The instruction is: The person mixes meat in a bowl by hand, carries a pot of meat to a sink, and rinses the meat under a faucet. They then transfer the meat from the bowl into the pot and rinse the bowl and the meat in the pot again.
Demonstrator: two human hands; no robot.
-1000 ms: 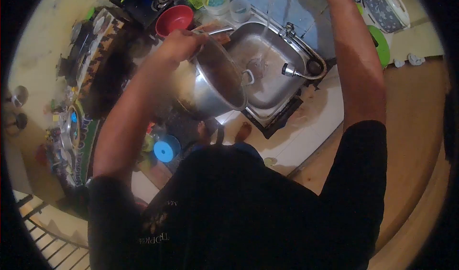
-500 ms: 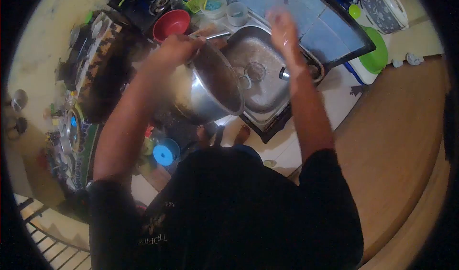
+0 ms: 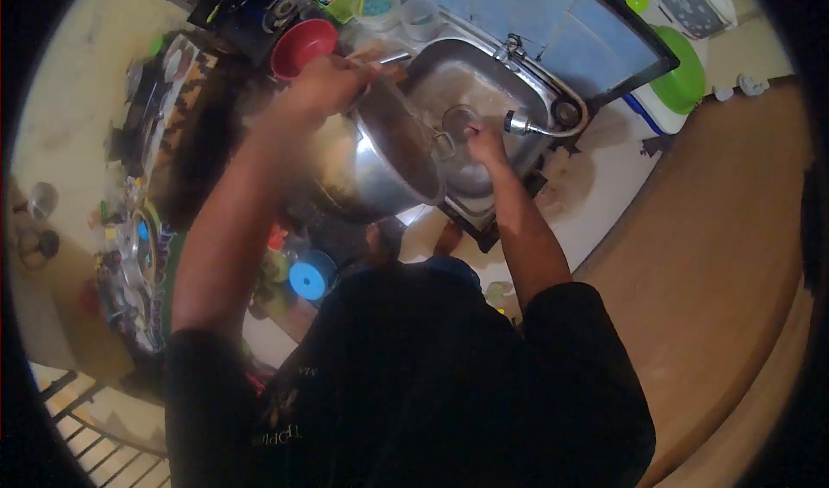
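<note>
A large metal pot [image 3: 380, 173] is tilted on its side, its mouth facing the sink [image 3: 527, 82]. My left hand [image 3: 324, 86] is closed on the pot's upper rim near its handle. Down in the basin, my right hand [image 3: 486, 145] is at the round drain [image 3: 459, 123], its fingers drawn together; what they hold, if anything, is too small to make out. The pot's other loop handle hangs just left of that hand. To the right of it, the curved faucet [image 3: 566, 129] ends in a spray head over the basin.
A red bowl [image 3: 304, 47] and clear plastic tubs [image 3: 420, 20] stand behind the sink. A blue round container [image 3: 312, 275] is low, near my feet. At the right are a green basin [image 3: 678, 69] and a brown surface [image 3: 691, 272].
My right hand has come down from near the faucet's base to the drain, uncovering the faucet. My left hand still holds the tilted pot, nearly in place.
</note>
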